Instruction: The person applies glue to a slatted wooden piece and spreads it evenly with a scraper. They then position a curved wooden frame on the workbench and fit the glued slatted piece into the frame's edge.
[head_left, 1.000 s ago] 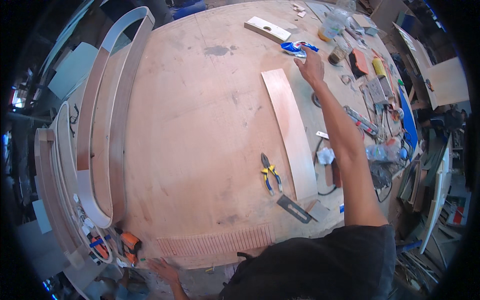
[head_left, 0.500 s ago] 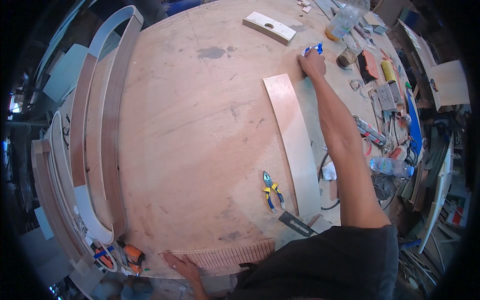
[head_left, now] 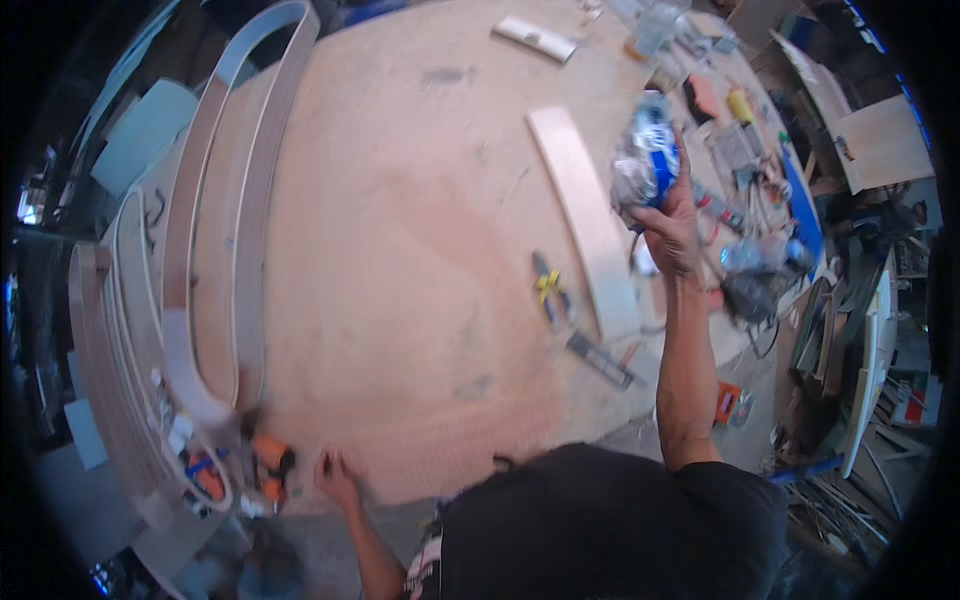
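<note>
My right hand (head_left: 672,225) is closed around a crinkled blue-and-silver packet (head_left: 648,155), held up over the right side of the table; its exact kind is unclear. My left hand (head_left: 337,480) is at the near table edge, its blurred fingers loosely apart with nothing visible in them. Beside it lies a thin wooden panel with closely spaced grooves (head_left: 450,440), smeared by motion. A pale flat wooden board (head_left: 585,220) stretches along the table to the left of my right hand. Blue-and-yellow pliers (head_left: 551,288) and a dark slotted metal blade (head_left: 600,361) lie nearer me.
A long bent-wood loop frame (head_left: 178,250) stands along the left side of the wooden table (head_left: 380,270). Orange-and-black tools (head_left: 272,460) sit near its lower end. A wooden block (head_left: 535,39) lies far off. Bottles, an orange box (head_left: 702,97) and clutter line the right edge.
My right hand has come nearer and risen from the far right of the table, bringing the blue-and-silver packet. My left hand has come off the grooved panel. The whole view has shifted.
</note>
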A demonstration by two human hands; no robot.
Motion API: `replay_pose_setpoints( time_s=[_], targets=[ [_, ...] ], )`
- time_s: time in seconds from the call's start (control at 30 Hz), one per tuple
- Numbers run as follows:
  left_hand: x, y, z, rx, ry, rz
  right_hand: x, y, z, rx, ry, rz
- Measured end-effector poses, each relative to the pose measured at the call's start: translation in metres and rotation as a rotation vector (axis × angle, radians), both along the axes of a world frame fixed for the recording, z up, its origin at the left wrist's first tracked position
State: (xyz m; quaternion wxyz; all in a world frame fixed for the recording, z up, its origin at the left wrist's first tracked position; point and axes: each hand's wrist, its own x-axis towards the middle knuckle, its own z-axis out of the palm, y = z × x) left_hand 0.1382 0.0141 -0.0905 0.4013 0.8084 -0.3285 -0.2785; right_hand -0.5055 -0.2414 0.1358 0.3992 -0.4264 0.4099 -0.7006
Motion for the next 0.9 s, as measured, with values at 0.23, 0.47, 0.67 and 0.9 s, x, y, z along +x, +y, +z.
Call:
replay_pose_setpoints(
  time_s=[0.23, 0.47, 0.67, 0.9],
  targets=[
    [0.049, -0.037, 0.034, 0.214, 0.176, -0.406, 0.179, 0.177, -0.053, 0.508, -0.317, 0.33],
    [0.071, -0.042, 0.034, 0.22, 0.383, -0.731, 0.372, 0.256, -0.089, 0.904, -0.331, 0.503],
    [0.073, -0.036, 0.029, 0.23, 0.362, -0.725, 0.44, 0.263, -0.092, 1.041, 0.116, 0.472],
    [0.065, -0.038, 0.034, 0.106, 0.333, -0.702, 0.441, 0.266, -0.111, 1.004, 0.497, 0.371]
  ],
)
